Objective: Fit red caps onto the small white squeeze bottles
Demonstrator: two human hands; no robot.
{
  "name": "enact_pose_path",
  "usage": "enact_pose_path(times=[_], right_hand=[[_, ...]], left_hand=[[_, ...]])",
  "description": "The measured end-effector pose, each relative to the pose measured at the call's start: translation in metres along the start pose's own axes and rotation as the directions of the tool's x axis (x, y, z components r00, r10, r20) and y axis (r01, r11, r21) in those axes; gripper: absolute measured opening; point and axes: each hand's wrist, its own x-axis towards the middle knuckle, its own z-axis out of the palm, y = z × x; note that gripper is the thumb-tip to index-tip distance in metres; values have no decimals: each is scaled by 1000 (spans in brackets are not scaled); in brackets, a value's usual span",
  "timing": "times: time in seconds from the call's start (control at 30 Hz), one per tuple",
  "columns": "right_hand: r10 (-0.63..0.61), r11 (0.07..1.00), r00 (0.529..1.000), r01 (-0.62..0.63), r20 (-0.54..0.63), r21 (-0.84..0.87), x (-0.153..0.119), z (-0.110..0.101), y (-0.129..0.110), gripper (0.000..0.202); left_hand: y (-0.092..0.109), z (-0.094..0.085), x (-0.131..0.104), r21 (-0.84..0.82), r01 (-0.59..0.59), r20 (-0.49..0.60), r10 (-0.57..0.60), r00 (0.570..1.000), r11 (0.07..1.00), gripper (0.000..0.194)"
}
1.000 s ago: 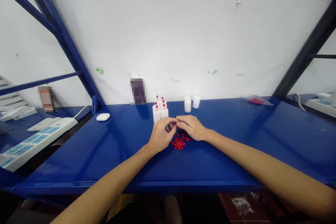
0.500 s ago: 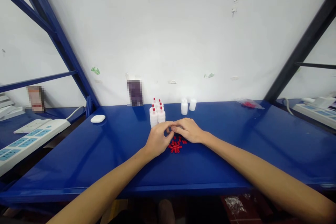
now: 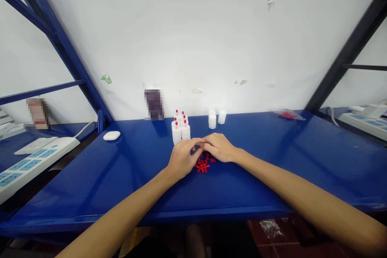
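Note:
My left hand (image 3: 182, 158) and my right hand (image 3: 219, 148) meet at their fingertips above the table, with fingers curled and thumbs drawn in. Whatever sits between the fingertips is hidden. Just below them lies a loose pile of small red caps (image 3: 202, 167), partly covered by the hands. Behind my left hand stands a tight group of several white squeeze bottles (image 3: 177, 135) with red-tipped nozzles. Farther back, beyond my right hand, are a few white bottles (image 3: 212, 121) with no red tips visible.
The blue table (image 3: 272, 169) runs back to a white wall. A white earbud case (image 3: 111, 135) lies at left, and a dark pixelated object (image 3: 155, 105) leans on the wall. A clear bag with red pieces (image 3: 288, 115) lies back right. A power strip (image 3: 33, 161) is far left.
The camera view has shifted slightly. My two hands stay together at the fingertips over the red caps, with hardly any visible movement.

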Motion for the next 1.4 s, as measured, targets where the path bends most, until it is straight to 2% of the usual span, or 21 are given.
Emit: enact_pose_path(times=[0.2,0.33,0.53,0.77,0.87,0.97,1.07,1.13,1.3,1.4], right_hand=[[-8,999,1000,9,-6,40,-2,1,0,36],[-8,999,1000,8,-18,39,-1,1,1,27],[-50,998,998,51,-45,23,-2,3,2,31],[-63,994,991,73,-115,85,-1,8,6,28],[-85,983,989,104,-123,151,-2,7,8,34],[-127,966,985,150,-121,209,-4,7,11,40],[-121,943,983,157,-136,292,-6,7,16,42],[-84,934,983,134,-161,332,-6,7,20,42],[5,968,984,40,-180,250,-5,4,26,35],[25,984,985,5,-169,177,-4,3,25,31]], left_hand=[[-1,1,-1,-13,-17,23,17,1000,1000,24],[1,0,1,-75,-17,80,23,997,997,27],[0,0,0,-70,28,142,-18,990,997,27],[-1,1,1,-76,76,158,-63,985,994,20],[2,-2,3,-100,102,175,-84,981,990,15],[7,-4,5,-158,133,156,-108,982,979,13],[10,-10,5,-188,221,83,-208,975,957,13],[9,-16,2,-155,276,68,-268,961,949,16],[0,-42,-12,129,242,266,-268,926,962,21],[-5,-55,-20,261,235,305,-311,900,936,27]])
